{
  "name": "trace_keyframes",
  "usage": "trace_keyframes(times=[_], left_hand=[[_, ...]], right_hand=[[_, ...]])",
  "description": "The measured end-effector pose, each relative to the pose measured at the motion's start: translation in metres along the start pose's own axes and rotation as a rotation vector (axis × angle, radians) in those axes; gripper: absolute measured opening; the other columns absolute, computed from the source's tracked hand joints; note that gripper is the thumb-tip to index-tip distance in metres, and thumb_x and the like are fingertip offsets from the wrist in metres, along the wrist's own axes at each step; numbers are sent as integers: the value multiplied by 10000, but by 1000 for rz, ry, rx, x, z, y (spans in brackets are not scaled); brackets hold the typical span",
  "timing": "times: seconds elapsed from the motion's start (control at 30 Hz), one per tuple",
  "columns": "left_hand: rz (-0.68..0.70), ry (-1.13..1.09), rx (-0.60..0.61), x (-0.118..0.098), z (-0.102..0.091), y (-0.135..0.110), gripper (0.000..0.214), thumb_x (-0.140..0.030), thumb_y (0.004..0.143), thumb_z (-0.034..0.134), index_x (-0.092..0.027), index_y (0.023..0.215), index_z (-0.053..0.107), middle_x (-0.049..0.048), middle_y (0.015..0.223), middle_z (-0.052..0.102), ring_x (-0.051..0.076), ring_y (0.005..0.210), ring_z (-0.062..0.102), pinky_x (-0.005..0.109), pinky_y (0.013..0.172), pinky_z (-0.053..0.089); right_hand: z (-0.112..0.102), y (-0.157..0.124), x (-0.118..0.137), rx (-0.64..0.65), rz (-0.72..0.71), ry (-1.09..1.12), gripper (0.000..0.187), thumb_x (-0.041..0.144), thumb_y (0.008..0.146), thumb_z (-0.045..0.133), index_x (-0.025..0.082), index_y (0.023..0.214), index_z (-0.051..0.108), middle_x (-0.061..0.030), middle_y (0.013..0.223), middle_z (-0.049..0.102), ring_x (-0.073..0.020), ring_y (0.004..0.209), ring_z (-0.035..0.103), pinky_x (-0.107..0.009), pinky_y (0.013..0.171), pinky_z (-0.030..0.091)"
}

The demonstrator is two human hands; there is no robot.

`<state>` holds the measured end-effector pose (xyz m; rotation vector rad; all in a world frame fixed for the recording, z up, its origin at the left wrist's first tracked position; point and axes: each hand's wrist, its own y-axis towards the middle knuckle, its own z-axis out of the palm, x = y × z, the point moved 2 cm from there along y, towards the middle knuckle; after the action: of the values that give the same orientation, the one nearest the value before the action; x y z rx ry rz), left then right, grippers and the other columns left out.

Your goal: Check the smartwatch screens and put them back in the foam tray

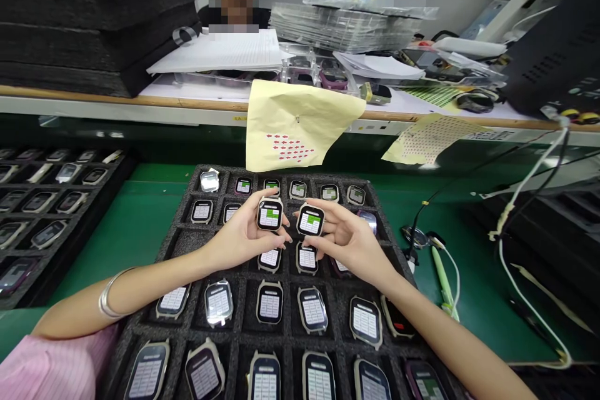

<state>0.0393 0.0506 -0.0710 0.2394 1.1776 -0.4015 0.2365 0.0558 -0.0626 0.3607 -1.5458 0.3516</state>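
My left hand (244, 231) is closed around a smartwatch case (270, 214) without a strap, its lit screen facing me with a partly green grid. A similar smartwatch case (310, 220), also lit with white and green cells, is gripped by my right hand (349, 237) between thumb and fingers. Both watches are held side by side, slightly apart, above a black foam tray (185, 244). Many more watch cases lie in the tray's compartments, such as a lit watch (270, 302) below my hands. My hands and forearms hide some compartments.
To the left lies another foam tray (42, 237) of watches on the green bench (140, 200). A shelf beyond holds black foam blocks (94, 25), papers (225, 53) and stacked clear plastic trays (347, 25). Cables and a green pen-like tool (442, 275) lie right. Two people sit opposite.
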Motion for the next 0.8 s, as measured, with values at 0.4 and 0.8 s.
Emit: trace_keyframes(times=[0.4, 0.8], left_hand=[[67, 152, -35, -5, 1, 2, 254, -294, 890, 564, -138, 1081, 503, 28, 783, 602, 123, 610, 602, 234, 540, 480], [21, 14, -28, -2, 1, 1, 527, -174, 798, 667, -151, 1260, 415, 68, 936, 632, 174, 783, 664, 319, 723, 549]], right_hand=[[6, -11, 2, 43, 13, -30, 452, 201, 849, 672, 216, 1270, 508, -75, 1077, 650, -159, 785, 652, -208, 549, 555], [3, -11, 7, 4, -3, -32, 429, 224, 844, 682, 230, 1244, 527, -66, 1004, 651, -177, 748, 659, -238, 517, 564]])
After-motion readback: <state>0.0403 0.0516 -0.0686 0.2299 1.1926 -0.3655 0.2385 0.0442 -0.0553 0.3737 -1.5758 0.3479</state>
